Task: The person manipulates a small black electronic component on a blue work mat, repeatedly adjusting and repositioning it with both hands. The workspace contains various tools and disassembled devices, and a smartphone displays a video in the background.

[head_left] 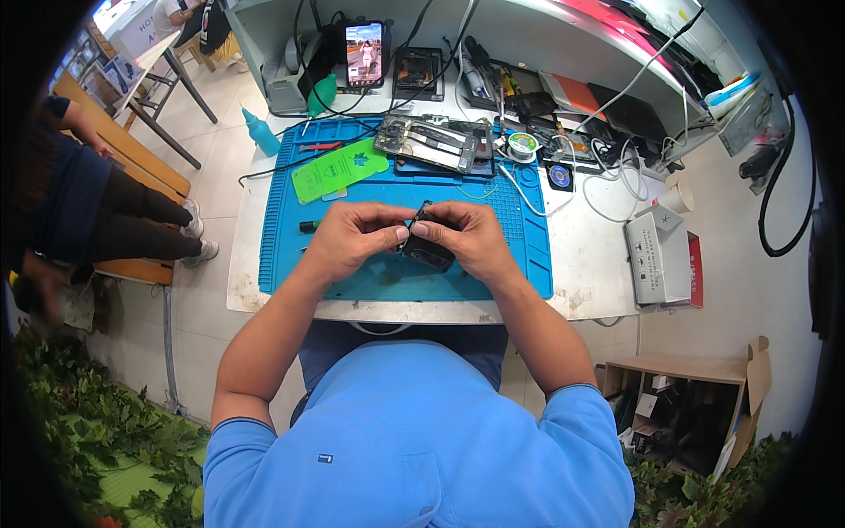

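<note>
Between the fingertips of both hands, above the blue work mat (361, 289), is a small black device part (429, 255) with a dark, glossy, rounded face; its exact kind I cannot make out. My left hand (350, 239) pinches its left edge between thumb and fingers. On the opposite side my right hand (473, 236) grips it the same way, the two thumbs almost meeting. A dark tool handle (309, 226) lies beside my left hand, partly covered by it. Beyond the hands rest a bright green card (340, 171) and an opened phone body (428, 143) with its insides exposed.
A lit phone (364, 55) stands at the back. A blue squeeze bottle (260, 134) is at the left, a solder spool (522, 146) and tangled white cables (621, 172) at the right. A white box (657, 255) hugs the right edge. Another person (97, 202) stands at left.
</note>
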The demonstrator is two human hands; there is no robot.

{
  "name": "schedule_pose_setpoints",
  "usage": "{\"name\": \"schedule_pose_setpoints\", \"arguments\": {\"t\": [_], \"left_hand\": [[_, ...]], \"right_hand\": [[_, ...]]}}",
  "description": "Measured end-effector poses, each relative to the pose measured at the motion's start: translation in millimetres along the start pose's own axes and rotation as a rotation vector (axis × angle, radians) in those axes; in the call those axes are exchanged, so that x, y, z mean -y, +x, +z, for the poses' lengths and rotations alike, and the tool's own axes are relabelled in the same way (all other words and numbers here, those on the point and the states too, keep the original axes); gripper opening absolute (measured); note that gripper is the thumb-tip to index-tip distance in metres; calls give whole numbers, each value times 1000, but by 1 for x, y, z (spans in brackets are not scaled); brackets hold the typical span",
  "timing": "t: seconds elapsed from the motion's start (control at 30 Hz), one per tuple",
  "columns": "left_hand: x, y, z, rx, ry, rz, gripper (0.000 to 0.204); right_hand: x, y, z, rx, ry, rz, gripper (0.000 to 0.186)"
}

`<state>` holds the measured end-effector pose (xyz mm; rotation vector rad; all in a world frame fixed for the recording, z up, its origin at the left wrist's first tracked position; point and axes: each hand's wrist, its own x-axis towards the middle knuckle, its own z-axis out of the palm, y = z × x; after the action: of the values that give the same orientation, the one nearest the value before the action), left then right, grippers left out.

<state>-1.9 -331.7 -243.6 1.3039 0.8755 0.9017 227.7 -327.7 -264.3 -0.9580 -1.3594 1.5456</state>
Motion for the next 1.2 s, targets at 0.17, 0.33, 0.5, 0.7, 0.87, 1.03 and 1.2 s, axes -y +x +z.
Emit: {"name": "schedule_pose_setpoints", "arguments": {"t": [0.17, 0.33, 0.5, 0.7, 0.87, 1.03, 1.2], "left_hand": [[0, 0, 1, -53, -52, -61, 28], [1, 0, 0, -69, -33, -89, 25], [1, -1, 3, -94, -23, -82, 25], [-1, -3, 8, -120, -8, -72, 26], [-1, -4, 6, -116, -6, -81, 27], [1, -3, 5, -112, 15, -82, 26], [6, -2, 6, -127, -12, -73, 25]], "right_hand": [[-2, -1, 2, -26, 22, -44, 32], [-4, -1, 1, -14, 47, -52, 34], [-7, -1, 2, -21, 63, -55, 34], [-11, 0, 1, -32, 8, -71, 36], [-10, 0, 2, -33, -4, -71, 35], [-11, -1, 3, -43, -22, -76, 33], [-7, -2, 4, -39, 13, -62, 32]]}}
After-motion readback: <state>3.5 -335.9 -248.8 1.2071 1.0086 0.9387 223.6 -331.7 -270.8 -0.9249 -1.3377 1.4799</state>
